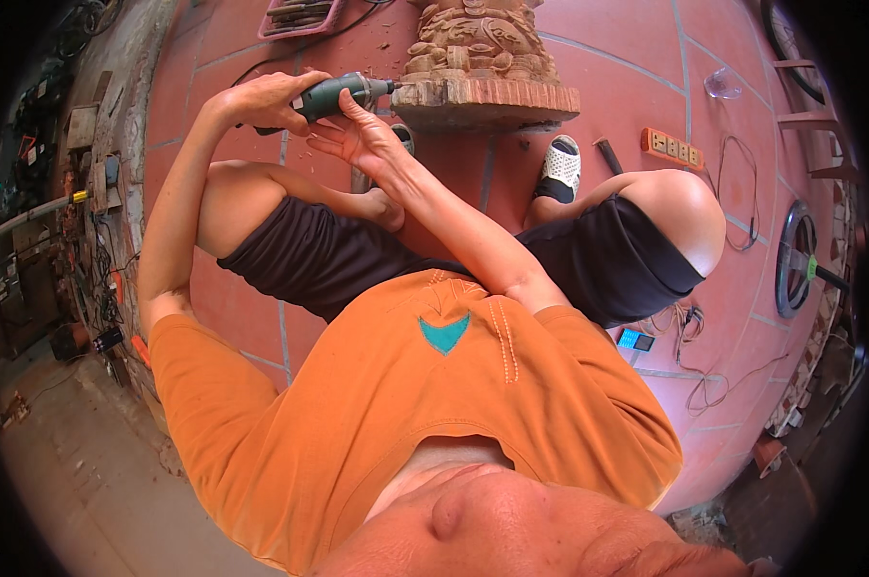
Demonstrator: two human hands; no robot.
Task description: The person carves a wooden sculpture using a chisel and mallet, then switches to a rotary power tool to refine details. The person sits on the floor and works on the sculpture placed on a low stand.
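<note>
My left hand [273, 102] is wrapped around the body of a green die grinder [327, 97], a hand-held power tool with a dark nose. Its nose points right, close to the left edge of a carved wooden piece [480, 58] on a thick base; I cannot tell whether the tip touches. My right hand [365, 139] lies just below the tool, palm turned up, fingers stretched out and apart. Its thumb rises against the front of the tool. A dark cord trails from the tool's area.
A pink basket [302, 17] of carving tools stands at the far left. To the right are a hammer-like tool [607, 156], an orange power strip [672, 148], a clear cup [723, 84], a phone [635, 339] and loose cords. Wood chips dot the red tiles.
</note>
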